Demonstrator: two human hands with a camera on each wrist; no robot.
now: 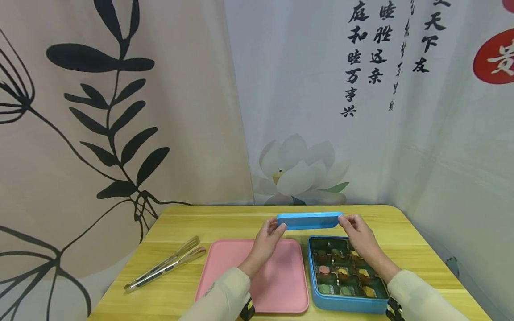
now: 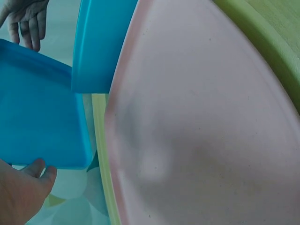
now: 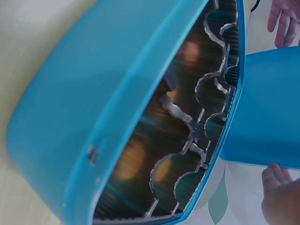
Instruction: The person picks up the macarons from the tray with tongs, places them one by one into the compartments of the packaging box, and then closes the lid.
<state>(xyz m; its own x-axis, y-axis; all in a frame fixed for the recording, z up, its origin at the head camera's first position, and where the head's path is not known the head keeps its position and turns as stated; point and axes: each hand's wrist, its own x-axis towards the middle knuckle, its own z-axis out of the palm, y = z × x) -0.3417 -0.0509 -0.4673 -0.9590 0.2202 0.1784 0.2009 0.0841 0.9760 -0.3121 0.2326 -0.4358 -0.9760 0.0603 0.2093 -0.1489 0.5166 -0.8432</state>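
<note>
Both hands hold a blue box lid (image 1: pixel 309 221) up over the far side of the table, one at each end. My left hand (image 1: pixel 268 238) pinches its left end between thumb and fingers, above the pink tray (image 1: pixel 281 285). At the right end my right hand (image 1: pixel 363 236) grips the lid's corner. Below and in front stands the blue box (image 1: pixel 349 304), uncovered, its dark divided insert (image 3: pixel 187 117) holding small coloured pieces in several compartments. In the left wrist view the lid (image 2: pixel 37 108) shows a broad flat face with a raised rim.
Metal tongs (image 1: pixel 164 265) lie on the wooden table (image 1: pixel 237 225) left of the tray. The box stands close beside the tray's right edge. A printed curtain (image 1: pixel 201 111) hangs behind the table.
</note>
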